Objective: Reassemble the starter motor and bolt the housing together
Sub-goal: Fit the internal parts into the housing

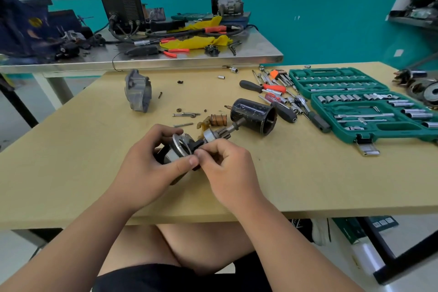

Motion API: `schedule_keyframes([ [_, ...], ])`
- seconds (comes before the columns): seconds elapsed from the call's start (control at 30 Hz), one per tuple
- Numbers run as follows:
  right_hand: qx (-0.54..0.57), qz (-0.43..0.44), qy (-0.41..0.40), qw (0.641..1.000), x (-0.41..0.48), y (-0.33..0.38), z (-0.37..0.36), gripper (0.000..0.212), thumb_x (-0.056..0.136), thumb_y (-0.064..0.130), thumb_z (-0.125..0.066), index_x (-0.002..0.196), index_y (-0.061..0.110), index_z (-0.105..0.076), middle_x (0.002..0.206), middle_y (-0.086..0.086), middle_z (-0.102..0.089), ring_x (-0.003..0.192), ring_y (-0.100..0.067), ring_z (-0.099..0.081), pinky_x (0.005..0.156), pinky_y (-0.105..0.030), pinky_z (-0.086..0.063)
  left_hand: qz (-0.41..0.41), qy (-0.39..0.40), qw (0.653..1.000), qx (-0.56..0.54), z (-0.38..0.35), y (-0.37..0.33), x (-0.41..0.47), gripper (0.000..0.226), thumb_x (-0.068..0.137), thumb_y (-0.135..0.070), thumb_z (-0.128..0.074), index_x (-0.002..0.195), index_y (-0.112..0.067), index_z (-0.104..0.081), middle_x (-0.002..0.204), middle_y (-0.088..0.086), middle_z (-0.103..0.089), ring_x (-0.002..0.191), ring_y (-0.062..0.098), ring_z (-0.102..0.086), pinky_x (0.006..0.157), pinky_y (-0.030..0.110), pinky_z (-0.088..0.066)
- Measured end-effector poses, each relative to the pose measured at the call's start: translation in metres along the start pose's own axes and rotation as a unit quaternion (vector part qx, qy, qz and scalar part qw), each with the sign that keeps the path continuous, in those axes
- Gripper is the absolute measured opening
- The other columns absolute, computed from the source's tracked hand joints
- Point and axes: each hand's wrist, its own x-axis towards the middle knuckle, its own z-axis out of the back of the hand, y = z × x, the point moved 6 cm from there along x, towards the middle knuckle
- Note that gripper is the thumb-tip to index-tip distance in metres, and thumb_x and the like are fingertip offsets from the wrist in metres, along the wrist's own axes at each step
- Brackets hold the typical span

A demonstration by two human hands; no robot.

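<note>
Black motor housing (254, 115), grey end cover (138, 91), green socket case (365, 104).

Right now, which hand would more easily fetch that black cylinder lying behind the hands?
Probably the right hand. The black cylinder lies on that side, while the left hand grips the round body of the motor part and seems needed to steady it.

L hand (151, 161) & R hand (227, 168) bare, forearms (94, 232) bare, blk shorts (154, 277)
</note>
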Motion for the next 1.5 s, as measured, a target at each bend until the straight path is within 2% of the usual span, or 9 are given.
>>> schedule_keyframes([
  [0.17, 0.024, 0.001, 0.006, 1.000, 0.008, 0.005, 0.003, 0.006, 0.088, 0.030, -0.066, 0.084, 0.027, -0.070, 0.076, 0.010, -0.067, 0.072, -0.004, -0.062, 0.062, -0.021, -0.052, 0.042, 0.020, 0.999, -0.014, -0.002, 0.000, 0.013, 0.045, 0.057, -0.056, -0.075, 0.096, -0.036, -0.063, 0.087, -0.012, -0.068, 0.070, 0.000, -0.063, 0.059, 0.012, -0.049],
  [0.27, 0.024, -0.009, 0.016, 1.000, 0.017, 0.007, 0.004, 0.009, 0.089, 0.033, -0.064, 0.080, 0.031, -0.067, 0.071, 0.013, -0.065, 0.070, -0.001, -0.061, 0.058, -0.015, -0.050, 0.093, 0.029, 0.994, -0.044, -0.003, 0.000, 0.022, 0.033, 0.062, -0.049, -0.075, 0.090, -0.033, -0.066, 0.081, -0.004, -0.069, 0.060, 0.010, -0.063, 0.045, 0.021, -0.047],
  [0.33, 0.013, -0.008, 0.021, 1.000, 0.024, 0.008, 0.004, 0.010, 0.089, 0.031, -0.063, 0.083, 0.027, -0.069, 0.069, 0.014, -0.063, 0.068, 0.001, -0.059, 0.055, -0.012, -0.046, 0.123, 0.040, 0.990, -0.063, -0.003, -0.002, 0.028, 0.040, 0.060, -0.053, -0.075, 0.087, -0.025, -0.065, 0.079, 0.005, -0.069, 0.059, 0.023, -0.064, 0.046, 0.033, -0.050],
  [0.47, -0.004, 0.002, 0.025, 1.000, 0.033, 0.011, 0.004, 0.012, 0.090, 0.029, -0.062, 0.082, 0.023, -0.069, 0.064, 0.015, -0.058, 0.063, 0.005, -0.052, 0.051, -0.008, -0.038, 0.149, 0.043, 0.986, -0.069, 0.000, -0.007, 0.034, 0.052, 0.055, -0.060, -0.072, 0.083, -0.017, -0.064, 0.079, 0.013, -0.070, 0.060, 0.030, -0.063, 0.046, 0.034, -0.050],
  [0.7, -0.012, 0.012, 0.091, 0.996, 0.036, 0.013, 0.006, 0.013, 0.092, 0.027, -0.058, 0.080, 0.028, -0.065, 0.062, 0.017, -0.057, 0.059, 0.006, -0.053, 0.049, -0.008, -0.038, 0.139, 0.041, 0.988, -0.062, 0.004, -0.008, 0.031, 0.043, 0.058, -0.057, -0.073, 0.083, -0.022, -0.069, 0.074, 0.010, -0.070, 0.057, 0.026, -0.063, 0.041, 0.029, -0.046],
  [0.93, -0.040, 0.024, 0.049, 0.998, 0.030, 0.011, -0.001, 0.010, 0.092, 0.031, -0.058, 0.084, 0.027, -0.064, 0.066, 0.017, -0.055, 0.063, 0.002, -0.051, 0.053, -0.015, -0.036, 0.141, 0.044, 0.989, -0.009, 0.013, -0.011, 0.032, 0.040, 0.055, -0.060, -0.083, 0.085, -0.036, -0.074, 0.066, -0.003, -0.069, 0.046, 0.008, -0.058, 0.036, 0.018, -0.038],
  [1.03, -0.032, 0.025, 0.040, 0.998, 0.029, 0.012, -0.004, 0.011, 0.091, 0.032, -0.058, 0.086, 0.025, -0.065, 0.067, 0.017, -0.056, 0.066, 0.001, -0.053, 0.052, -0.015, -0.038, 0.140, 0.045, 0.989, 0.019, 0.017, -0.014, 0.032, 0.033, 0.058, -0.059, -0.070, 0.083, -0.038, -0.074, 0.066, -0.010, -0.068, 0.047, 0.001, -0.058, 0.034, 0.013, -0.036],
  [1.2, -0.055, 0.034, 0.015, 0.998, 0.030, 0.015, -0.008, 0.013, 0.092, 0.030, -0.058, 0.087, 0.022, -0.066, 0.066, 0.019, -0.053, 0.065, 0.000, -0.052, 0.055, -0.018, -0.040, 0.144, 0.042, 0.988, 0.042, 0.020, -0.012, 0.033, 0.011, 0.075, -0.048, -0.071, 0.080, -0.038, -0.074, 0.063, -0.012, -0.066, 0.046, 0.000, -0.056, 0.034, 0.013, -0.035],
  [1.5, -0.059, 0.037, -0.003, 0.998, 0.029, 0.014, -0.004, 0.014, 0.093, 0.031, -0.057, 0.088, 0.021, -0.065, 0.070, 0.016, -0.056, 0.069, -0.006, -0.056, 0.059, -0.026, -0.047, 0.121, 0.045, 0.991, 0.041, 0.014, -0.017, 0.036, 0.014, 0.073, -0.050, -0.071, 0.081, -0.039, -0.073, 0.065, -0.014, -0.067, 0.047, -0.002, -0.056, 0.035, 0.011, -0.035],
])
